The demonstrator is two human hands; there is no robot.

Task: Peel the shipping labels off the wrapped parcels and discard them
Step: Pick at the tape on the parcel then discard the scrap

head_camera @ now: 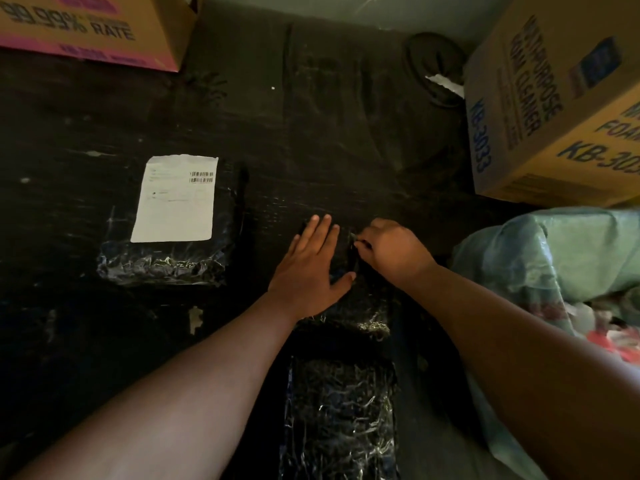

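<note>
A black wrapped parcel (pixel 360 306) lies in the middle under both hands. My left hand (pixel 311 268) presses flat on its top, fingers spread. My right hand (pixel 391 251) pinches something small and dark at the parcel's upper right edge; what it grips is too dark to make out. A second black parcel (pixel 166 261) lies to the left with a white shipping label (pixel 175 199) stuck on its top. A third shiny black parcel (pixel 341 417) sits nearest to me, with no label showing.
The parcels rest on a dark scuffed surface (pixel 311 133). A cardboard box (pixel 104 26) stands at the back left, another cardboard box (pixel 554 109) at the back right. A green plastic sack (pixel 554 258) bulges at the right. A dark round object (pixel 433 71) lies at the back.
</note>
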